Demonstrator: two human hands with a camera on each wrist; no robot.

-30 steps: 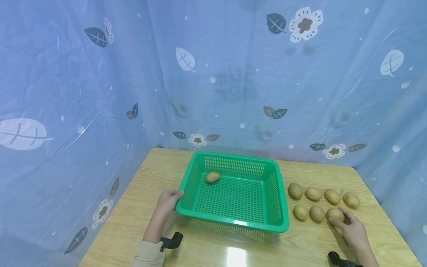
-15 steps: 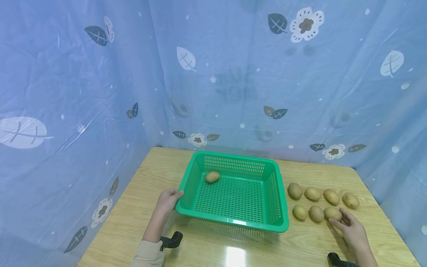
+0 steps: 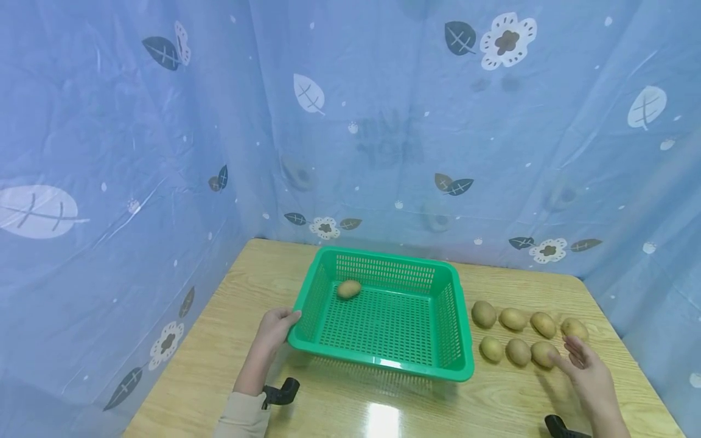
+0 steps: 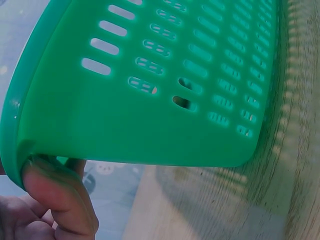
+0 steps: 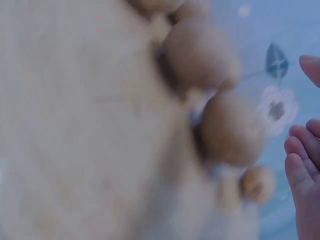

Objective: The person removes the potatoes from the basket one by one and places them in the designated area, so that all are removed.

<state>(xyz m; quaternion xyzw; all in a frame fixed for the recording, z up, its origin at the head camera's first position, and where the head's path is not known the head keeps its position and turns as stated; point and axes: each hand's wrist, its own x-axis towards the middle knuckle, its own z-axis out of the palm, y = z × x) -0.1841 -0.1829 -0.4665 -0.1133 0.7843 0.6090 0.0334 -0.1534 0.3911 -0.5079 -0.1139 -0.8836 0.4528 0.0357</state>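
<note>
My left hand (image 3: pixel 274 328) grips the left rim of a green plastic basket (image 3: pixel 378 362), its fingers curled around the rim in the left wrist view. A single potato (image 3: pixel 348 289) lies inside, towards the basket's back left. Right of the basket, several potatoes stand in two rows. My right hand (image 3: pixel 591 377) hovers at the right end of the front row, fingers loosely bent and holding nothing. Its thumb is close to the last front potato (image 3: pixel 543 354), and its fingertips overlap the last back potato (image 3: pixel 574 329). In the right wrist view, a gap separates the hand (image 5: pixel 305 170) from the potatoes.
A light wooden table (image 3: pixel 328 407) bears everything. Blue patterned curtains (image 3: pixel 372 152) hang behind it and at both sides. Black camera mounts (image 3: pixel 282 392) are strapped to both wrists.
My right hand shifted the last front-row potato slightly left towards its neighbour, then let go and drew a little right. The left hand stays on the basket rim.
</note>
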